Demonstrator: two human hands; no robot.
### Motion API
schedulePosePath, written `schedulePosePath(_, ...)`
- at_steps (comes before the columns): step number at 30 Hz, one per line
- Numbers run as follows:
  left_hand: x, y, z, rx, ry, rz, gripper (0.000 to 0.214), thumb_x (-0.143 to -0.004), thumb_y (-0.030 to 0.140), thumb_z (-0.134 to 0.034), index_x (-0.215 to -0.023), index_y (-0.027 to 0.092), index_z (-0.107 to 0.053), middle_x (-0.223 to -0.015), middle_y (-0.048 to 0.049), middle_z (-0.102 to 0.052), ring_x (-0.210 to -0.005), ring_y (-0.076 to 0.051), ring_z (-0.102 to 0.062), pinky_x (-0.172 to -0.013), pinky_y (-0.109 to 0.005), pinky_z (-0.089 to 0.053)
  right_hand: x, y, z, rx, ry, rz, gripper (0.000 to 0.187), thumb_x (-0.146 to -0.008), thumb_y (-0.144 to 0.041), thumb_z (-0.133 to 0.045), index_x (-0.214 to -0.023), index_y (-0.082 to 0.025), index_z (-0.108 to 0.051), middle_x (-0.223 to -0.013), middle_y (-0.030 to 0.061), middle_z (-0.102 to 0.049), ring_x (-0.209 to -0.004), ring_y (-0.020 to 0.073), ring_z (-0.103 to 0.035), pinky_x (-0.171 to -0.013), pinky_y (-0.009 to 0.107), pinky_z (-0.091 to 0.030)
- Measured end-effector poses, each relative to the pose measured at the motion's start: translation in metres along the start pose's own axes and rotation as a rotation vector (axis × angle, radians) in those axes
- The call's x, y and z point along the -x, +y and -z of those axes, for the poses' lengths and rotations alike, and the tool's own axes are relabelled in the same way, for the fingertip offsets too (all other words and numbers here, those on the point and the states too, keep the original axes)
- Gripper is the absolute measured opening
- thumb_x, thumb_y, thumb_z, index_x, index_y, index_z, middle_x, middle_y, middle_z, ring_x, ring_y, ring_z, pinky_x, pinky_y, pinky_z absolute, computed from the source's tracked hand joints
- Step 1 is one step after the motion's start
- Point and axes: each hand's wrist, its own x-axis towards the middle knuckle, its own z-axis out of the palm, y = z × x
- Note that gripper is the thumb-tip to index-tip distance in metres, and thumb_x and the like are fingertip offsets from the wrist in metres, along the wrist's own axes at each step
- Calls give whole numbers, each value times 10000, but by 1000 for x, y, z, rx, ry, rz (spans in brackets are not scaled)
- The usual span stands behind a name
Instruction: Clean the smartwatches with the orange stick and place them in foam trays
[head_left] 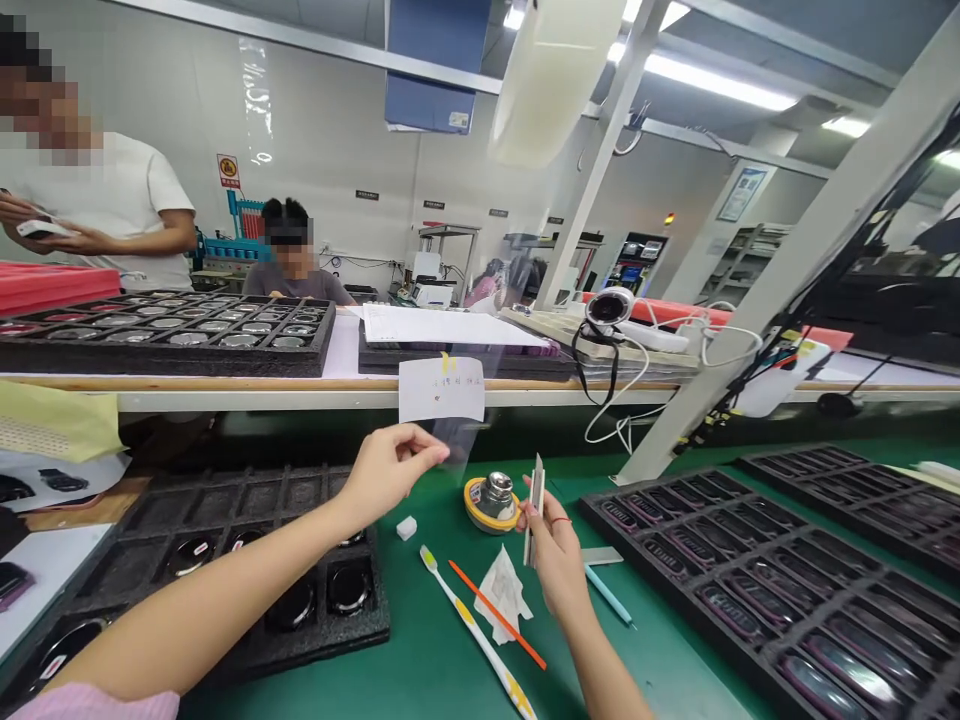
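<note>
My left hand (386, 470) is raised over the green bench and pinches the edge of a thin clear film (459, 440) between thumb and fingers. My right hand (553, 545) is closed on a thin flat panel (535, 505) that I hold upright, edge on to the camera. Just beyond both hands sits a small metal pot on a yellow ring (491, 500). Below my hands lie a toothbrush (480, 635), an orange stick (496, 613), a crumpled white wipe (504, 592) and a small white block (406, 527).
A black foam tray (225, 500) with round parts lies at the left, and long black trays (757, 590) with dark panels at the right. A raised shelf (300, 385) carries more trays and a paper label (441, 388). Two people are behind it. A slanted white post (787, 270) crosses the right.
</note>
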Motion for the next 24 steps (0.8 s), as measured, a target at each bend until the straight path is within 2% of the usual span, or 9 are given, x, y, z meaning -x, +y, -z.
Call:
schedulePosePath(3,29,-35,4,17,-48,147,296,-785,445,-701,-784,151,-739,-649,-12,-692,-415,-85,-476,-410,-215,-345,9,-12,-1,20,-104,23,592,-901,-628,-520,-1308,-204,-590,-853,40,-660,-581,134,-537,-518,275,-455)
schedulePosePath(7,53,-68,13,50,-71,298,321,-729,462,-741,-742,141,-738,-533,12,-613,-400,-77,-438,-407,-206,-320,38,-35,-5,120,-223,99,435,-951,-519,-517,-1229,-224,-675,-853,57,-683,-652,159,-582,-613,289,-504)
schedulePosePath(10,61,-75,21,91,-63,363,361,-699,476,-768,-836,142,-760,-557,16,-619,-424,-76,-437,-412,-201,-331,59,-53,-14,332,-400,402,361,-1010,-403,-455,-1242,-249,-686,-972,84,-737,-800,187,-685,-730,295,-541)
schedulePosePath(12,63,-73,26,116,-54,388,415,-671,481,-797,-917,148,-762,-618,5,-662,-443,-74,-449,-411,-196,-334,64,-63,-21,499,-480,643,340,-1040,-345,-424,-1210,-239,-699,-983,81,-768,-808,172,-716,-707,261,-533)
schedulePosePath(15,66,-68,31,145,-48,408,431,-632,503,-834,-852,142,-757,-668,-28,-698,-488,-85,-498,-412,-189,-343,59,-69,-31,700,-383,866,324,-1048,-355,-460,-1036,-198,-743,-821,45,-784,-657,128,-700,-596,220,-467)
schedulePosePath(18,70,-67,35,167,-43,417,438,-640,545,-825,-788,139,-753,-714,-65,-730,-538,-109,-552,-415,-190,-366,51,-70,-34,864,-275,992,380,-1052,-386,-461,-901,-186,-746,-732,16,-769,-551,97,-652,-529,231,-390)
schedulePosePath(21,73,-66,39,176,-33,404,426,-690,544,-791,-833,143,-771,-781,-86,-761,-560,-121,-580,-417,-196,-378,49,-71,-33,940,-258,1034,411,-1056,-401,-447,-874,-189,-748,-705,2,-755,-526,90,-628,-499,246,-337)
schedulePosePath(24,76,-64,40,160,-21,365,369,-735,495,-770,-861,148,-781,-783,-70,-761,-515,-99,-545,-424,-201,-379,54,-75,-38,977,-241,1009,426,-1061,-413,-426,-915,-201,-765,-687,0,-739,-507,88,-595,-499,248,-314)
